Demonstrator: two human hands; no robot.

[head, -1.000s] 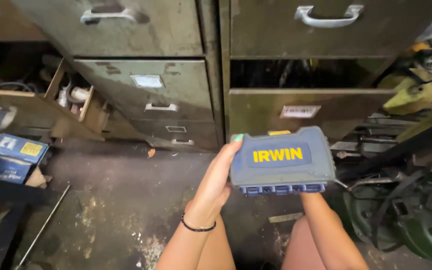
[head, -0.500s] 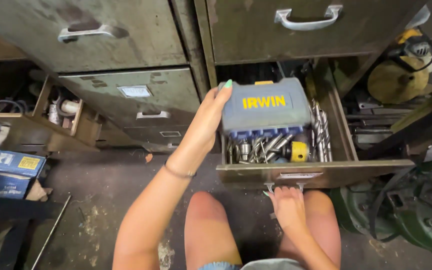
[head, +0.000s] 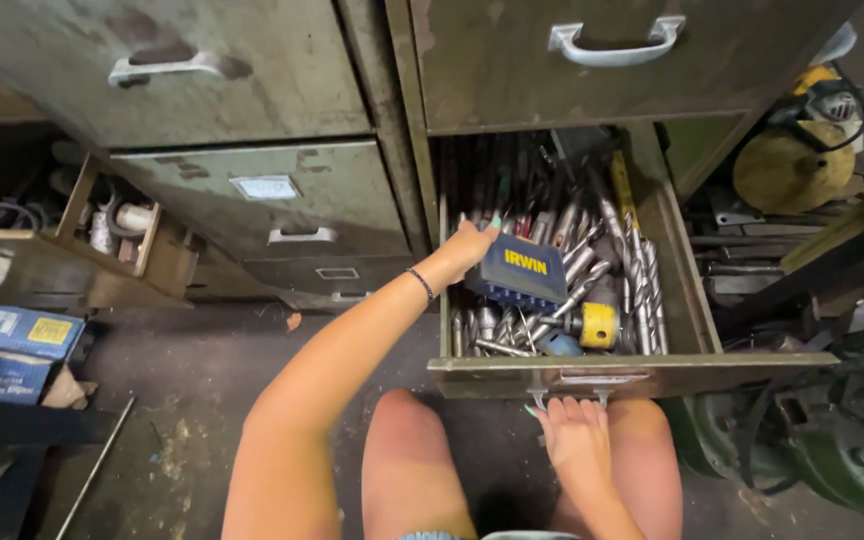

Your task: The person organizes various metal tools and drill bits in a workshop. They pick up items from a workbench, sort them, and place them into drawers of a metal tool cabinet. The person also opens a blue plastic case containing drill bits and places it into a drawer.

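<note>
Left grip clamped on our blue bit case over the drill bits, right grip below, fingers hooked on the drawer handle

Left hand reaches forward, fingers gripping; right hand curls upward.

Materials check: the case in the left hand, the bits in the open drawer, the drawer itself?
Case: looks like moulded plastic, matte grey-blue, with rounded edges and a printed panel. Left hand grips its edge.
Bits: bare steel, bright silvery glint, spiral flutes.
Drawer: probably painted sheet metal, dull olive, scuffed and stained. Right hand is at its front pull.
</note>
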